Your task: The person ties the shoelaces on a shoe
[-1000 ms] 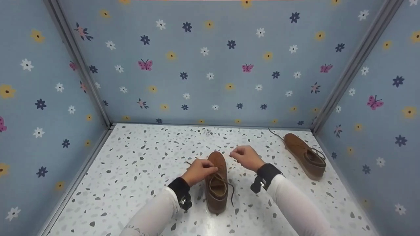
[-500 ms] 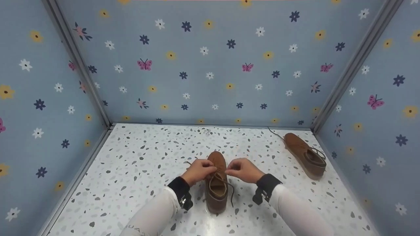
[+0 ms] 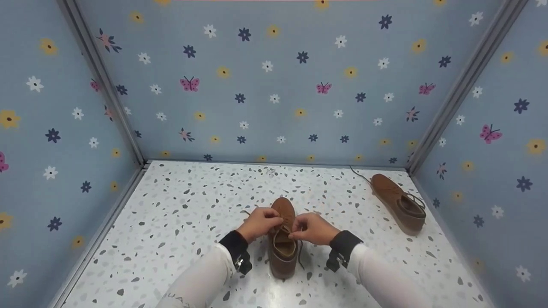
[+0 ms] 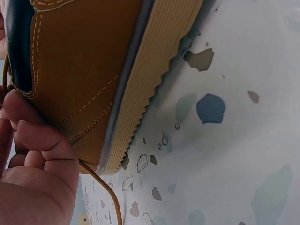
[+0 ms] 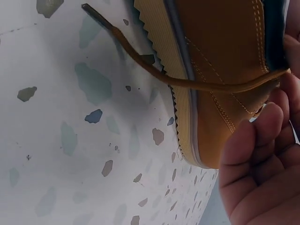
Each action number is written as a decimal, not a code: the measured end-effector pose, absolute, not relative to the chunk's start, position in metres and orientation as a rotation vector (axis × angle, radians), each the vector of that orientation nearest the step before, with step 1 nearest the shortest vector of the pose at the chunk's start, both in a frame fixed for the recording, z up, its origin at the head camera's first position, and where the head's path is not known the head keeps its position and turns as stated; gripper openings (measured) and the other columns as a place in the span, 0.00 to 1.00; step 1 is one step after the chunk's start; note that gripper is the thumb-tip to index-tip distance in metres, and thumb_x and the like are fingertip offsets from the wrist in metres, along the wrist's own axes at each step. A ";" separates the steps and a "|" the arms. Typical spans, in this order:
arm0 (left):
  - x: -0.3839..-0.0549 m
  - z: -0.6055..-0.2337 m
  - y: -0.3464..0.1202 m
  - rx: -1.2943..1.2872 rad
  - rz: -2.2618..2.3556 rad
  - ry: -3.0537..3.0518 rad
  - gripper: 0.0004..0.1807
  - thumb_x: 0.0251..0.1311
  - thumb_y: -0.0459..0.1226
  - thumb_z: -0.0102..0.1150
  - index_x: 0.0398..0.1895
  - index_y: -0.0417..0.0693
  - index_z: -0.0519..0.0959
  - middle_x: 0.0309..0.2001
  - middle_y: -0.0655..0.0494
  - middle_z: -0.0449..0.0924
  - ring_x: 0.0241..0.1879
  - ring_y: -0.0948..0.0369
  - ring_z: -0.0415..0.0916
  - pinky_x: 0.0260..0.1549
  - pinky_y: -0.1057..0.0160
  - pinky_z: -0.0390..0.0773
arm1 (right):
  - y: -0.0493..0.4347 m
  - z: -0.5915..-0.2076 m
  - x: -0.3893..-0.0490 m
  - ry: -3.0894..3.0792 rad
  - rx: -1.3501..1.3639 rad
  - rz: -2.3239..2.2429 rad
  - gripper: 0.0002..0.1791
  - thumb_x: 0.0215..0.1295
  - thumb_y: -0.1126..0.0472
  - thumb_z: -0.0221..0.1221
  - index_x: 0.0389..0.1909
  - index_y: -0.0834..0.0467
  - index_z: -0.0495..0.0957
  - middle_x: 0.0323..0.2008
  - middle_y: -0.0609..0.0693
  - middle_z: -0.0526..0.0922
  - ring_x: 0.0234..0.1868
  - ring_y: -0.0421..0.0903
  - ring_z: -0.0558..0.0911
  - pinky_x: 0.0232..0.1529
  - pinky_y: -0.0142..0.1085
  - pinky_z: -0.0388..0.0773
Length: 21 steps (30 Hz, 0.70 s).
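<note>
Over the shoe (image 3: 282, 266), right hand (image 3: 315, 228) pinches lace (image 5: 206, 86); whether left hand (image 3: 259, 222) grips anything is hidden.

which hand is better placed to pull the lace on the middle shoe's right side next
Probably the right: the right hand is on that side of the shoe, seemingly pinching the lace; the left hand is on the opposite side.

A speckled white counter (image 3: 192, 201) bears a central brown shoe (image 3: 282, 266) and a second shoe (image 3: 394, 202) at far right.
</note>
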<state>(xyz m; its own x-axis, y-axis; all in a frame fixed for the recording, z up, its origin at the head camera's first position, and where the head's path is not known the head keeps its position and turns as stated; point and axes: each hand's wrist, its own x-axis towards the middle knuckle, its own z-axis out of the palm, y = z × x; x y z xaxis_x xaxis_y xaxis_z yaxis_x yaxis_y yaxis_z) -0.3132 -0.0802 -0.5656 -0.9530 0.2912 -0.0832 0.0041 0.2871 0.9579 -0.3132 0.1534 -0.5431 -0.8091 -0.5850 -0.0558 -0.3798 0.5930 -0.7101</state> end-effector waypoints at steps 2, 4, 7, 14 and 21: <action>-0.313 -0.566 -0.080 0.281 1.734 2.306 0.09 0.66 0.39 0.64 0.37 0.41 0.84 0.28 0.62 0.78 0.25 0.65 0.75 0.27 0.68 0.75 | 0.154 -0.543 -0.314 2.536 -0.815 -1.025 0.08 0.66 0.53 0.71 0.31 0.50 0.82 0.31 0.38 0.82 0.33 0.35 0.78 0.36 0.31 0.76; -0.313 -0.566 -0.080 0.286 1.747 2.299 0.08 0.66 0.38 0.64 0.37 0.40 0.84 0.27 0.62 0.78 0.25 0.65 0.75 0.26 0.69 0.75 | 0.155 -0.543 -0.314 2.533 -0.845 -1.022 0.08 0.68 0.53 0.69 0.31 0.50 0.82 0.30 0.38 0.82 0.32 0.34 0.78 0.36 0.30 0.75; -0.313 -0.567 -0.080 0.284 1.756 2.302 0.08 0.66 0.37 0.64 0.36 0.40 0.84 0.27 0.62 0.77 0.24 0.66 0.75 0.25 0.69 0.75 | 0.157 -0.543 -0.315 2.534 -0.861 -1.027 0.07 0.69 0.54 0.68 0.31 0.49 0.82 0.30 0.37 0.82 0.31 0.34 0.77 0.35 0.29 0.74; -0.314 -0.567 -0.079 0.268 1.772 2.313 0.07 0.63 0.35 0.64 0.35 0.38 0.82 0.26 0.60 0.77 0.24 0.65 0.75 0.25 0.68 0.75 | 0.160 -0.545 -0.316 2.558 -0.813 -1.086 0.08 0.68 0.57 0.68 0.30 0.53 0.80 0.29 0.41 0.81 0.27 0.36 0.76 0.29 0.30 0.73; -0.314 -0.567 -0.077 0.239 1.769 2.311 0.06 0.62 0.35 0.64 0.34 0.39 0.82 0.26 0.60 0.77 0.25 0.64 0.75 0.27 0.68 0.76 | 0.158 -0.544 -0.319 2.398 -0.704 -1.268 0.05 0.67 0.64 0.66 0.36 0.60 0.79 0.31 0.66 0.87 0.23 0.41 0.83 0.32 0.53 0.86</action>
<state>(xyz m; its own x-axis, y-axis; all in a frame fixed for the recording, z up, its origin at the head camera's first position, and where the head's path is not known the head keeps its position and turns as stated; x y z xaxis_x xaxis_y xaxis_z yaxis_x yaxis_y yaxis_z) -0.3141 -0.0774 -0.5669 -0.9623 0.2612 -0.0766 -0.0057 0.2619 0.9651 -0.3189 0.1581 -0.5439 -0.8205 -0.5680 -0.0639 -0.2669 0.4797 -0.8359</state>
